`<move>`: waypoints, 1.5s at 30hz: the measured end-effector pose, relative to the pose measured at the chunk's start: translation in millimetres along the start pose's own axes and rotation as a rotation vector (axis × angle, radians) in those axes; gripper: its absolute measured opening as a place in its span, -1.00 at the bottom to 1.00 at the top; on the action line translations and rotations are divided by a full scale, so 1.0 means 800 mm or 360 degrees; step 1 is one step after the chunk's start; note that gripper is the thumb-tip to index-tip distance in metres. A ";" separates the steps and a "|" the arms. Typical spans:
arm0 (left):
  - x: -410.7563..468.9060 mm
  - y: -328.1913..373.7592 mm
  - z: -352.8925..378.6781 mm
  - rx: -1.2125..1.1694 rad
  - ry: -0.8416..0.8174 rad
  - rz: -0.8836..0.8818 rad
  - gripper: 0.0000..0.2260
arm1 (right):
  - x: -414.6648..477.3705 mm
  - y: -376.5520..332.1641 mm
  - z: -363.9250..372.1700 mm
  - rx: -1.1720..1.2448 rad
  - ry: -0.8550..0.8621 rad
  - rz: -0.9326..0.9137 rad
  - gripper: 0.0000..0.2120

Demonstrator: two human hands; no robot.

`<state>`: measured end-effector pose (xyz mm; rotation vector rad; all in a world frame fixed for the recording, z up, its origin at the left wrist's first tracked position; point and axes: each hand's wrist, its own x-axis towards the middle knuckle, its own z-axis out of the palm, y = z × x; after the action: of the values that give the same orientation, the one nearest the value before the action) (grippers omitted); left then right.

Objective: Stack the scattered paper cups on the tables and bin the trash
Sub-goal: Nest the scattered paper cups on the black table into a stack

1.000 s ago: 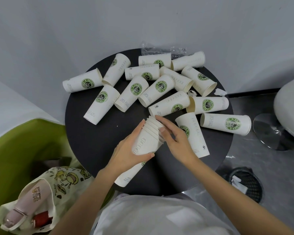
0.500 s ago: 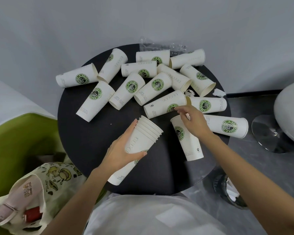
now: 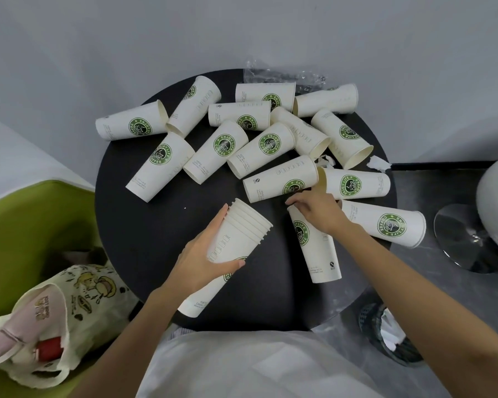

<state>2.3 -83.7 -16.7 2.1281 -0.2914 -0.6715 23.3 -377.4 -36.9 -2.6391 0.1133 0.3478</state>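
Several white paper cups with green logos lie on their sides across a round black table (image 3: 144, 225). My left hand (image 3: 204, 254) grips a nested stack of cups (image 3: 236, 239), tilted with its rims pointing up and away from me. My right hand (image 3: 316, 211) rests with its fingers curled over the rim end of a single cup (image 3: 316, 245) lying near the table's front right; whether it grips the cup is unclear. Torn white paper scraps (image 3: 378, 163) lie at the table's right edge, and a crumpled clear plastic wrapper (image 3: 282, 74) sits at the far edge.
A black mesh bin (image 3: 385, 337) holding paper stands on the floor at lower right. A green chair (image 3: 26, 225) with a printed tote bag (image 3: 69, 305) is at the left. A white chair with a chrome base (image 3: 469, 239) stands at the right.
My right hand left the stack's rim and moved right onto the single cup lying near the front right. My left hand kept its hold on the stack.
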 end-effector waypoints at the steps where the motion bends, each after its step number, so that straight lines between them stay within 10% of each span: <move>1: 0.000 -0.001 0.000 0.0004 0.0011 0.0000 -0.06 | -0.001 -0.001 0.000 0.0011 0.0008 -0.0008 -0.77; 28: -0.032 -0.060 -0.069 0.0261 -0.0114 0.0061 0.00 | -0.028 -0.096 -0.037 0.1134 0.1065 0.0082 -0.64; 45: -0.032 -0.062 -0.078 0.0085 -0.0164 0.0056 -0.03 | -0.047 -0.168 0.034 0.1198 0.0644 -0.0060 -0.64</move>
<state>14.4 -1.0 -17.0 2.1371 -0.4059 -0.7620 0.1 -244.8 9.6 -1.9207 0.2656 -0.2188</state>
